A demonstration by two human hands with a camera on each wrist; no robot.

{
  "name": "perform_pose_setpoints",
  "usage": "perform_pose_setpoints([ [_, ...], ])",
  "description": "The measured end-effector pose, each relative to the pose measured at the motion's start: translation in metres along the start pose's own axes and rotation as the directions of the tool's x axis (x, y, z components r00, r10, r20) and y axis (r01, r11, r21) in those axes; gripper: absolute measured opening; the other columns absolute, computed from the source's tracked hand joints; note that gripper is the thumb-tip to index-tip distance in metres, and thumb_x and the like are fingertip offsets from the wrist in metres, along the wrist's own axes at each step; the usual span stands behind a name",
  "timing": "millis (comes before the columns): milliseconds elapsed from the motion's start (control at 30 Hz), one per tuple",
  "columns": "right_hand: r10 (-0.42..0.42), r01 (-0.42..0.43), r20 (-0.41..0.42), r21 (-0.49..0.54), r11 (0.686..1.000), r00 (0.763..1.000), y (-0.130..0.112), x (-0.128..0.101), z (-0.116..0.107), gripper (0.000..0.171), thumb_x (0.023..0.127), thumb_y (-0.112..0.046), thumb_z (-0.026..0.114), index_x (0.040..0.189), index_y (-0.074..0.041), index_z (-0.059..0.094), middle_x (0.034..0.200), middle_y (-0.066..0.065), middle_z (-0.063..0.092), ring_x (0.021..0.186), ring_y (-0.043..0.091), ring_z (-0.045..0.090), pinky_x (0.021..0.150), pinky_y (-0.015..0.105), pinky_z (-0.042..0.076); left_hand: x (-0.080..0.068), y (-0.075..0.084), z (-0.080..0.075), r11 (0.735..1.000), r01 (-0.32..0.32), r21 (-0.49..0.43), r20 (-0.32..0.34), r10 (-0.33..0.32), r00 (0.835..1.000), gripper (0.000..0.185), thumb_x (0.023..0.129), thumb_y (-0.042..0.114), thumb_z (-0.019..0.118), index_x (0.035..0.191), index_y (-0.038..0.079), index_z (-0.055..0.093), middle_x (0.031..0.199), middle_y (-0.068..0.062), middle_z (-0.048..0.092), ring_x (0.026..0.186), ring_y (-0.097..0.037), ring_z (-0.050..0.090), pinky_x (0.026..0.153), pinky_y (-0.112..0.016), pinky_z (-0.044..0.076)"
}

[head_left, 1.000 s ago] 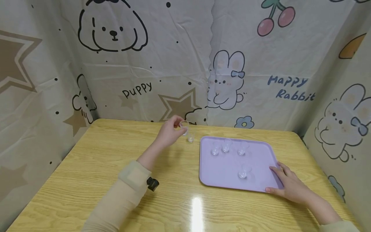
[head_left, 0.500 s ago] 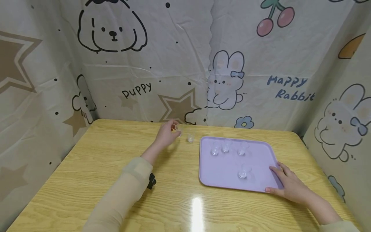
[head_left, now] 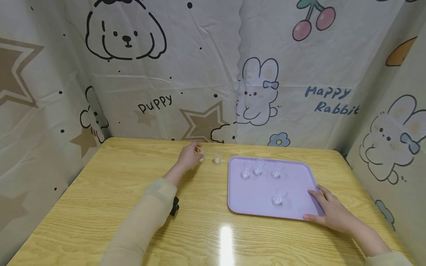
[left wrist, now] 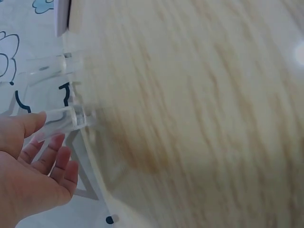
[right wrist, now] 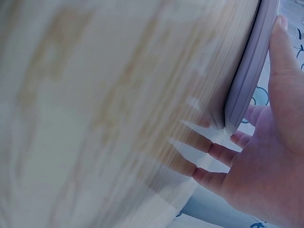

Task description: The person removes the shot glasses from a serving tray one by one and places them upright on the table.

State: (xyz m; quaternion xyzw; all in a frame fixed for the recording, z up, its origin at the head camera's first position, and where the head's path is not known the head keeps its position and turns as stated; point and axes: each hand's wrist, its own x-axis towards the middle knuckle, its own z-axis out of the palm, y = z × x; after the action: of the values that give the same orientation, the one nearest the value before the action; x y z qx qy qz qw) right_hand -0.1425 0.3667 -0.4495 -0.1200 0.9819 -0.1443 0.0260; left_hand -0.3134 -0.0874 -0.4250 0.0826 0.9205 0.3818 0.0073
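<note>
Two beige fabric sleeves [head_left: 139,225] come nearest, one across the lower left of the frame, the other at the bottom right corner. Between them a white streak of light shines on the yellow wood-grain table [head_left: 196,240]. A small black device [head_left: 174,206] shows at the left wrist.

At the lower right, the person's bare right hand [head_left: 334,212] holds the near right corner of a lilac rectangular tray with rounded corners [head_left: 241,199], thumb along the near edge, fingers at the right side. Toward the tray's near side one small clear tapered cup [head_left: 277,199] stands upright; farther back, three more clear cups [head_left: 276,173] stand in a loose row, left of middle.

Beyond the tray's left edge, near the centre of the frame, the bare left hand [head_left: 188,158] pinches another small clear cup [left wrist: 61,120] between thumb and fingers, base down at the table's far edge. Just to its right, apart from it, stands one more transparent cup [head_left: 217,159].

Behind everything hangs a pale cloth backdrop [head_left: 203,74] printed with a puppy, rabbits, stars and, at the upper right, pink cherries.
</note>
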Motion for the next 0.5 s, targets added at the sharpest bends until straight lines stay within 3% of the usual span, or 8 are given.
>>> perform_pose_setpoints([
  [267, 0.000, 0.000, -0.002, -0.005, 1.000, 1.000, 0.0010, 0.0001, 0.0011, 0.089, 0.074, -0.053, 0.072, 0.136, 0.004, 0.041, 0.143, 0.037, 0.021, 0.121, 0.061, 0.029, 0.088, 0.072, 0.032, 0.0016, -0.0052, -0.0001, 1.000, -0.003, 0.002, 0.015, 0.003, 1.000, 0.043, 0.092, 0.014, 0.060, 0.132, 0.004, 0.048, 0.116, -0.015, 0.058, 0.111, -0.032, 0.049, 0.085, -0.040, 0.046],
  [500, 0.004, -0.004, -0.004, -0.016, 1.000, 1.000, 0.0029, 0.0011, 0.0025, 0.090, 0.074, -0.054, 0.072, 0.136, 0.003, 0.041, 0.143, 0.037, 0.021, 0.120, 0.062, 0.028, 0.089, 0.072, 0.032, -0.0038, -0.0011, -0.0037, 1.000, 0.026, -0.001, 0.024, -0.026, 0.999, 0.057, 0.089, 0.018, 0.063, 0.140, 0.006, 0.040, 0.131, -0.018, 0.052, 0.119, -0.037, 0.044, 0.092, -0.047, 0.045],
])
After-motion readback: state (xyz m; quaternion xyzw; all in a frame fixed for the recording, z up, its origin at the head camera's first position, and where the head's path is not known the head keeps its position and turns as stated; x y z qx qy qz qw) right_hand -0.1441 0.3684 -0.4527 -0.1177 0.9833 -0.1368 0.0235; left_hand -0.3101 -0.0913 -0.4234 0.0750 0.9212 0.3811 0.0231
